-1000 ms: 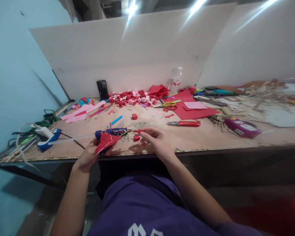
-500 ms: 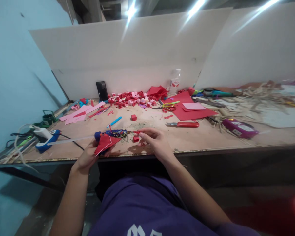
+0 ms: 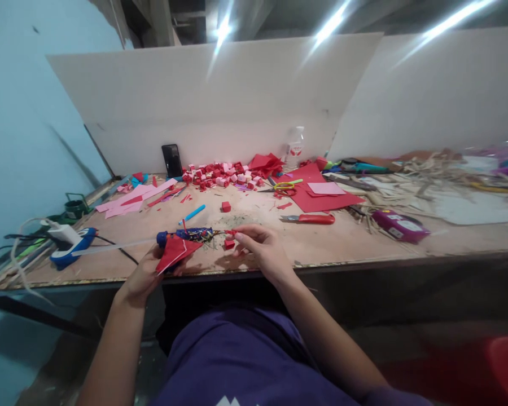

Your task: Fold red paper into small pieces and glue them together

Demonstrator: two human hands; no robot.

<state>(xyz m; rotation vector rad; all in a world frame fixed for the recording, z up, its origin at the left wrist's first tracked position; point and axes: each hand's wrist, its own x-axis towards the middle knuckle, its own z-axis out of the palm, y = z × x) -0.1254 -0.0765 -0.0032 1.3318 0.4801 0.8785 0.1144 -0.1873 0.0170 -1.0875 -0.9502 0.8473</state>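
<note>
My left hand (image 3: 146,270) grips a blue glue gun (image 3: 186,234) together with a folded red paper piece (image 3: 173,251) at the table's front edge. The gun's nozzle points right toward my right hand (image 3: 260,248), whose fingers pinch a small red piece (image 3: 231,232) at the nozzle tip. A small red cube (image 3: 229,244) lies on the table just below that tip. Green crumbs are scattered on the wood behind the gun.
A second blue glue gun (image 3: 70,248) with cables lies at the left. A heap of red and pink cubes (image 3: 222,173), a phone (image 3: 171,160), scissors (image 3: 285,186), red paper sheets (image 3: 322,194), a red cutter (image 3: 311,218), a bottle (image 3: 293,148) and a purple pack (image 3: 400,225) spread across the table.
The view has tilted up slightly, so table and hands sit lower and left in frame. Both hands keep the same grip and stay together at the nozzle.
</note>
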